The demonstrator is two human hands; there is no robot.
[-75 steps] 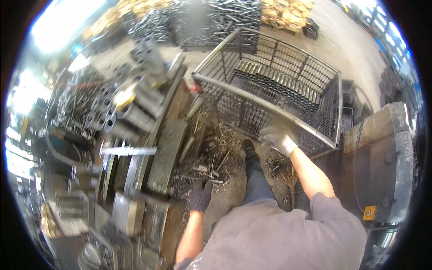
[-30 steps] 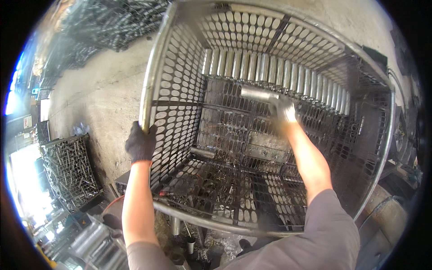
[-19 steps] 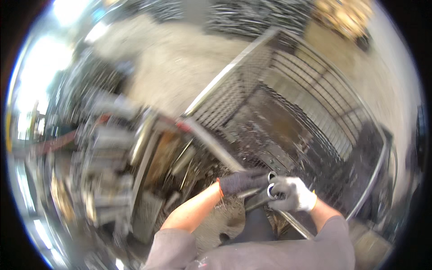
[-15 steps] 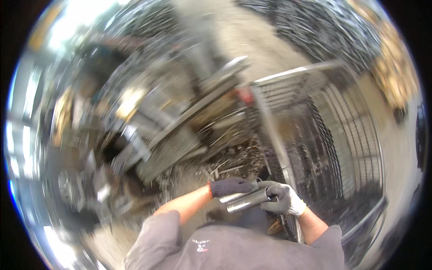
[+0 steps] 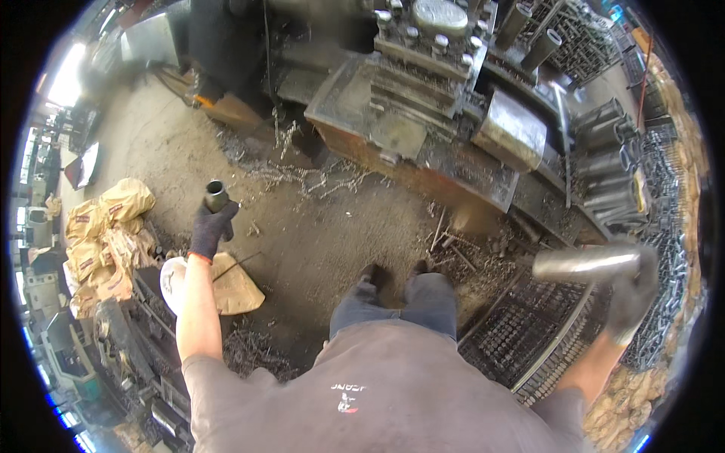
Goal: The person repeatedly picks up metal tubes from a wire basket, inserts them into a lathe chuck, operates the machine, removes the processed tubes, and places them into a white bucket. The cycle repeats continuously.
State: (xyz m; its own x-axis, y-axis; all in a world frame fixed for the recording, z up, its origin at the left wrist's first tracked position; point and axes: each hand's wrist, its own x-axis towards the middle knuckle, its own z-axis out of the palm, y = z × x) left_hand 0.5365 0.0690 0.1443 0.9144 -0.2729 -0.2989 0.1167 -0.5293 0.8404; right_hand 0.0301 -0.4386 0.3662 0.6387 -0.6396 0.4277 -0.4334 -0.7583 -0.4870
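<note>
Tube [image 5: 216,197] sits open end up, clasped by the left hand [image 5: 211,229] at left, while the right hand [image 5: 636,294], well apart, grips a second tube [image 5: 581,263] at right; firm holds clear of the machine [image 5: 423,113] seem advisable.

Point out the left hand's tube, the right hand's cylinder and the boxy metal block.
Left tube [image 5: 217,199]: head view, side wall below its open end.
Right cylinder [image 5: 583,263]: head view, middle of its shiny side.
Metal block [image 5: 515,124]: head view, bright upper face.
</note>
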